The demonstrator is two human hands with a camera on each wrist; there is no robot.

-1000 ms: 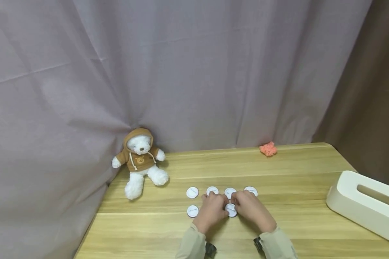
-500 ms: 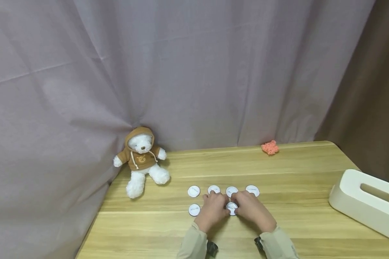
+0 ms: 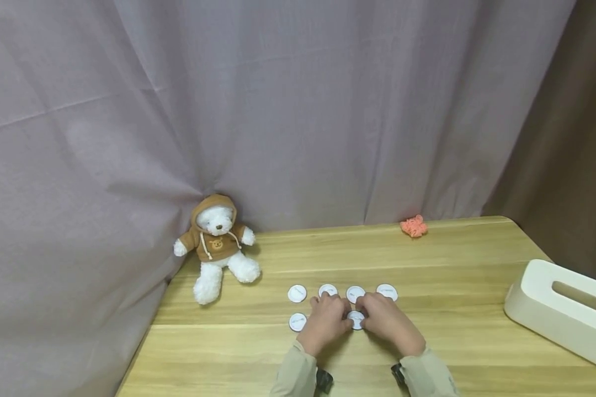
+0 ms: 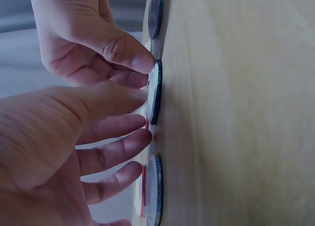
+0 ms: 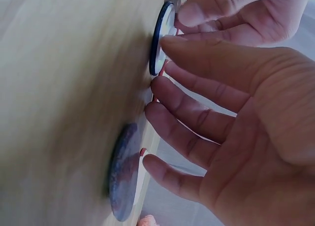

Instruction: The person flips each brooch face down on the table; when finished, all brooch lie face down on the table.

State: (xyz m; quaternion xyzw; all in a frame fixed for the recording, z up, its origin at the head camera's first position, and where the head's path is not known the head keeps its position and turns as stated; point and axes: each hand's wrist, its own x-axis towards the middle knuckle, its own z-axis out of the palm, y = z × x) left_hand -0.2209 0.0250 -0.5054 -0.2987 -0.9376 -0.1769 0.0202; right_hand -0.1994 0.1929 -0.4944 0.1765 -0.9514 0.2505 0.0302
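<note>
Round white pin badges lie pin side up on the wooden table in two rows. My left hand and right hand meet at one badge in the near row, each pinching a side between thumb and fingers. In the left wrist view that badge sits flat or nearly flat, its dark rim towards the tabletop, with the left thumb on its back. From the right wrist, the right thumb touches the same badge near its edge. The hands partly cover some far-row badges; the table under my left palm is hidden.
Other badges lie close by, including a near-left badge and a far-right badge. A white teddy bear in a brown hoodie sits back left. A coral scrunchie-like item lies at the back edge, and a cream slotted box stands right.
The whole view has shifted slightly. Both hands stay at the same badge; the right hand has edged slightly to the right, and the badge has turned or shifted a little.
</note>
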